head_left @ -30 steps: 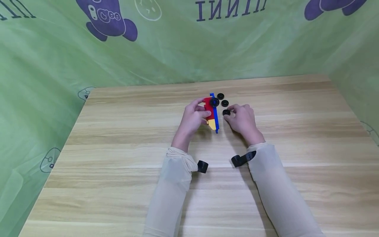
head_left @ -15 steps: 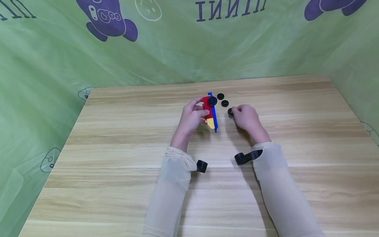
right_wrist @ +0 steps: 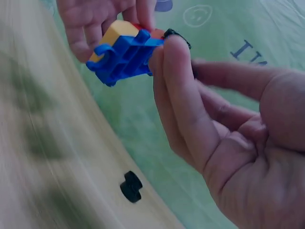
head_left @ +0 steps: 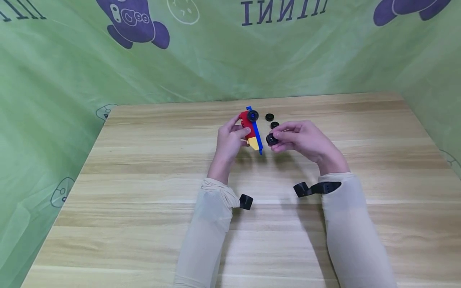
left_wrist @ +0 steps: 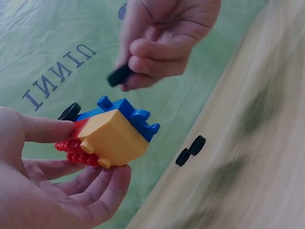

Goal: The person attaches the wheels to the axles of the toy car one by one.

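One red, yellow and blue plastic toy vehicle (left_wrist: 112, 131) gripped by fingers of the left hand (head_left: 228, 140) above a pale wooden table (head_left: 144, 160), one round black wheel (head_left: 271, 139) pinched nearby by the right hand (head_left: 305, 139), two loose black wheels (head_left: 269, 117) seen beyond.

The table (head_left: 144, 180) is wood, with pale and brown stripes. Two black wheels (head_left: 269, 117) lie on it, side by side, near its far edge.

There are two hands (head_left: 227, 141), two sleeves (head_left: 206, 236), two wrist cameras (head_left: 246, 202), one table (head_left: 126, 180) and one toy car (head_left: 249, 125). Black wheels (head_left: 269, 117) number four: one on the toy car, one wheel (head_left: 271, 139) in the right hand (head_left: 307, 140), two on the table.
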A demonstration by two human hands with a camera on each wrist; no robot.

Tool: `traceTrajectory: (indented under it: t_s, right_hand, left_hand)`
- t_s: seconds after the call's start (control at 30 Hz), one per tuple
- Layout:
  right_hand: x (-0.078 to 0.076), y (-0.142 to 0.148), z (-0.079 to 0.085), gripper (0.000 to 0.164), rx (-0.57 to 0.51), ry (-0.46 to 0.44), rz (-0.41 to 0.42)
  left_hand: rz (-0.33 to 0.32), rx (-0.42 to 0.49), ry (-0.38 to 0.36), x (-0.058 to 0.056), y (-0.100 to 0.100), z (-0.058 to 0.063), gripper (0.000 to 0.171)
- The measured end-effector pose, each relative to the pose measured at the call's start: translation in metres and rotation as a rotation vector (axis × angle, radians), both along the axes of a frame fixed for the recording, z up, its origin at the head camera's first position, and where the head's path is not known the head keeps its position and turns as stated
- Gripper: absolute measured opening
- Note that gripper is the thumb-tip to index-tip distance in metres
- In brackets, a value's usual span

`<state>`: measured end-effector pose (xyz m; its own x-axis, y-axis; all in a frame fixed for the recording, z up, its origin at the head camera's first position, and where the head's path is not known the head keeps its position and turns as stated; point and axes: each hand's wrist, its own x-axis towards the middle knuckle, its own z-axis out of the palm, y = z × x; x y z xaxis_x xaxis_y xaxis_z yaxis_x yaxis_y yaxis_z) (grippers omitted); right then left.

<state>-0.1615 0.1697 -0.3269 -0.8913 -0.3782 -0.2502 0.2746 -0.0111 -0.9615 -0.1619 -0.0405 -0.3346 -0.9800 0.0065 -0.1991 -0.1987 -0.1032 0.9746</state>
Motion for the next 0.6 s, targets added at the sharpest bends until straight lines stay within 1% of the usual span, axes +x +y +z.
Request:
traceTrajectory:
  t_s: [0.1,0.17,0.37,0.47,0.6]
  right_hand:
    - [0.001,-0.002,0.002,0.012,-0.044,0.007,0.018]
    - [0.002,-0.003,0.002,0.013,-0.039,0.026,0.025]
    - [0.002,-0.009,0.000,0.026,0.043,0.099,0.037]
    - [0.002,-0.012,-0.001,0.029,0.083,0.111,0.041]
    - [0.003,-0.017,-0.003,0.029,0.133,0.116,0.059]
  left_hand:
    - [0.024,0.021,0.005,0.000,0.000,0.001,0.061]
    - [0.021,0.023,0.011,0.000,0.000,0.001,0.061]
    - [-0.014,0.024,0.035,0.000,0.001,0.001,0.060]
    - [-0.022,0.020,0.040,0.001,0.001,0.002,0.059]
    - [-0.028,0.014,0.040,0.002,0.002,0.002,0.060]
